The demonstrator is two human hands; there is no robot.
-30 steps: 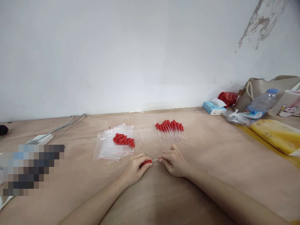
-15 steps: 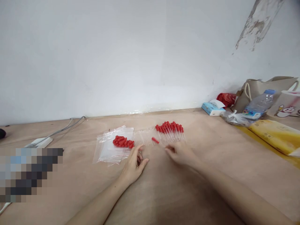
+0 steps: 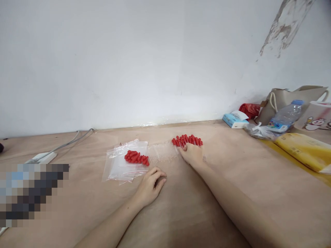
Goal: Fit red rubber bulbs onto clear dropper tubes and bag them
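My right hand [image 3: 192, 155] is over the row of red-topped glass droppers [image 3: 191, 139], its fingers pinched at the near left part of the row. A dropper appears to be in that pinch, though the fingers cover most of it. Left of the row lie several clear glass tubes [image 3: 161, 152] side by side, without bulbs. My left hand [image 3: 152, 183] rests on the table nearer to me, fingers loosely curled and thumb apart, holding nothing. Just beyond it, loose red rubber bulbs [image 3: 133, 157] sit in a heap on clear zip bags [image 3: 113, 172].
Along the right are a tissue pack [image 3: 235, 120], a plastic bottle [image 3: 287, 115], a paper bag [image 3: 305, 92] and a yellow package [image 3: 302, 150]. A power strip [image 3: 45, 157] with a grey cable lies at left, beside a pixelated area. A white wall [image 3: 129, 69] closes the back.
My right hand has moved forward to the dropper row, carrying the red-topped dropper that was over the bare tubes. My left hand has shifted slightly toward me and to the right.
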